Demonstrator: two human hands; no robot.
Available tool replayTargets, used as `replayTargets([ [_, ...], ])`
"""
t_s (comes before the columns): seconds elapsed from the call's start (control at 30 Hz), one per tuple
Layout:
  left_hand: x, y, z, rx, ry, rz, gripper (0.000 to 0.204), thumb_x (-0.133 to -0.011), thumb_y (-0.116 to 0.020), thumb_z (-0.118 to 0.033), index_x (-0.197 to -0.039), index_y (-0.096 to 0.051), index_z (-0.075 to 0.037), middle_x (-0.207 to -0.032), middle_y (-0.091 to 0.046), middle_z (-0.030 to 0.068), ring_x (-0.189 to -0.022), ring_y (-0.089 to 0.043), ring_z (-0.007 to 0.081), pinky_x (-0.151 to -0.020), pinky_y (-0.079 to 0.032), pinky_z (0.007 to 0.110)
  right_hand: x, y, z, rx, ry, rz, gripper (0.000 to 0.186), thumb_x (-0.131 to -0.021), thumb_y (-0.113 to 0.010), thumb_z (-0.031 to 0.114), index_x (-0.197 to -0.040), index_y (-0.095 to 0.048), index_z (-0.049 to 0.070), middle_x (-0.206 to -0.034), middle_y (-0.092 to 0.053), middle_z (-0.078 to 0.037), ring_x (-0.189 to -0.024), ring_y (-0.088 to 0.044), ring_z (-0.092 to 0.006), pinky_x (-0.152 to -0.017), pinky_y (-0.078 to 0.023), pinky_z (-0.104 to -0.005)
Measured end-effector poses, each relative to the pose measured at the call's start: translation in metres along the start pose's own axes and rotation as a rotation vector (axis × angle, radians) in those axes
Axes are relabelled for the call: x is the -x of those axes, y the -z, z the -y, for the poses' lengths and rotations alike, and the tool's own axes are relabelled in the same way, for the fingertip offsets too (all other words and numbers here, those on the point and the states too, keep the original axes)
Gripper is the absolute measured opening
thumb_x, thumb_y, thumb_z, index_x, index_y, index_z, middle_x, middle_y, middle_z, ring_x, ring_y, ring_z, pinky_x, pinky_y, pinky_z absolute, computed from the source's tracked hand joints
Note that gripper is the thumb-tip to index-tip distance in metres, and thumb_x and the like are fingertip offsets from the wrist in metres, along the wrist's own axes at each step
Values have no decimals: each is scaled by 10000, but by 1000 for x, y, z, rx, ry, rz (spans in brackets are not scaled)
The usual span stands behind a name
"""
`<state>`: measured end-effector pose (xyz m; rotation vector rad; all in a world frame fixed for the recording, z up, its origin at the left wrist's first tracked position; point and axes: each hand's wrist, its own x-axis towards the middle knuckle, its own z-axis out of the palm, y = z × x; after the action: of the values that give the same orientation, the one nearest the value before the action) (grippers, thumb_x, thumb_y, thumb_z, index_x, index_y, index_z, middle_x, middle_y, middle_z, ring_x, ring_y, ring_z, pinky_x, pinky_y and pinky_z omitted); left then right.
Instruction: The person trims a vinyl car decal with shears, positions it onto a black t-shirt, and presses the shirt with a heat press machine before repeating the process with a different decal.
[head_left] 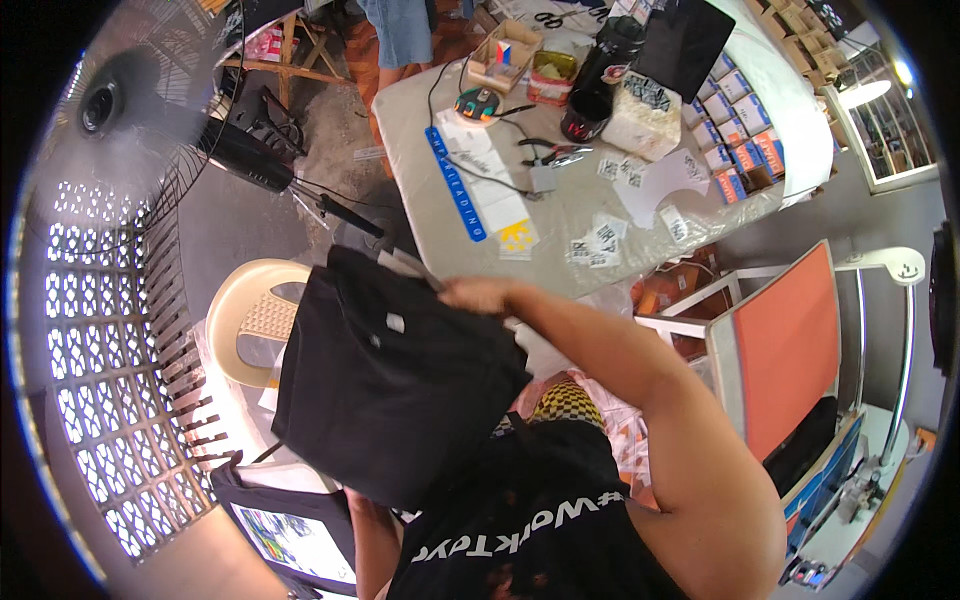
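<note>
A black folded garment [400,365], likely a shirt, is held up in front of my body and bears a small white tag. My right hand [482,296] is closed on its far right edge, by a thin pale strip [405,265]. From below, my left forearm [372,540] reaches up under the near edge of the cloth. The cloth hides the fingers of my left hand. At lower left, next to that forearm, lies another black shirt with a colourful printed panel [290,543].
Ahead is a plastic-covered table [400,120] with pliers [545,152], a blue strip [455,185], a black mug [585,115] and stacked small boxes [735,130]. A beige chair [235,320] and a fan [100,108] stand left. An orange-backed panel [788,345] stands right. Another person's legs [400,35] show beyond.
</note>
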<state>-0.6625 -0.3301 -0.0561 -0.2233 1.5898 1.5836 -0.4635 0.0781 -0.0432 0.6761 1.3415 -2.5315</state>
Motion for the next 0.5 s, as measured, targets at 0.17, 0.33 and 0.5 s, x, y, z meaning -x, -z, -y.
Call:
replayTargets([
  [0.17,33,-162,59,345,-88,335,625,-996,-433,-530,-1439,-462,-90,-1441,-527,109,-1312,-504,332,-1091,-428,507,10,118,80,260,-16,118,327,-910,-670,211,-1171,-670,14,-1148,-680,-62,-949,-612,-178,-871,-522,-369],
  [0.33,32,-295,89,721,-57,571,533,-1012,-438,-435,-1422,-475,-96,-1446,-514,83,-1341,-470,318,-1130,-373,490,16,200,162,506,-251,-64,513,-949,-629,377,-1355,-592,66,-1257,-660,-66,-1034,-649,-171,-914,-527,-370],
  [0.5,8,-283,153,470,-41,583,333,-1026,-439,-239,-1298,-525,-69,-1296,-573,73,-1219,-545,274,-1079,-412,456,4,244,187,1208,-123,-450,485,-794,-693,368,-1141,-727,31,-1194,-704,-84,-986,-693,-219,-876,-524,-406],
])
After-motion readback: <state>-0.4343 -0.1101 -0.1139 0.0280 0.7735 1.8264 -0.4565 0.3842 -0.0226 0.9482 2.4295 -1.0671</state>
